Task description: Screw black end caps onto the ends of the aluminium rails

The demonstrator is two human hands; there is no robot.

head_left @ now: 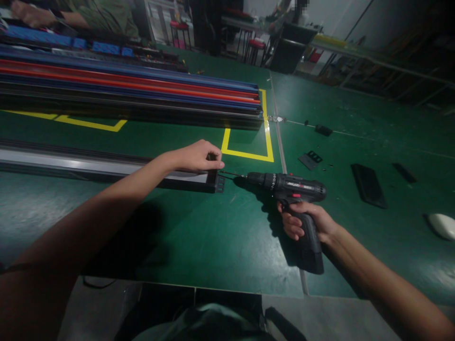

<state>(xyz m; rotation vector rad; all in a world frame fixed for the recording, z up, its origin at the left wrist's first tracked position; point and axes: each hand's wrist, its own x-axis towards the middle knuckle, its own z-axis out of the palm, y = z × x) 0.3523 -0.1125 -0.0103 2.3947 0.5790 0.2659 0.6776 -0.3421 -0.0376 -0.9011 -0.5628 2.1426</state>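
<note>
My right hand (302, 220) is wrapped around the handle of a black cordless drill (298, 187), its long thin bit pointing left. The bit's tip meets or lies very near the black end cap (219, 184) of a long black-and-silver metal profile (106, 168). Over that same end of the profile rests my left hand (197, 156), fingers curled and thumb and index tips together beside the bit. Whatever those fingertips hold, if anything, is too small to make out.
Behind lies a stack of long blue, red and black profiles (177, 90). Yellow tape (249, 155) marks the green table (227, 237). To the right lie a slotted black plate (310, 160), a dark flat block (368, 185) and a white object (441, 225). Another person's hand (33, 14) is at upper left.
</note>
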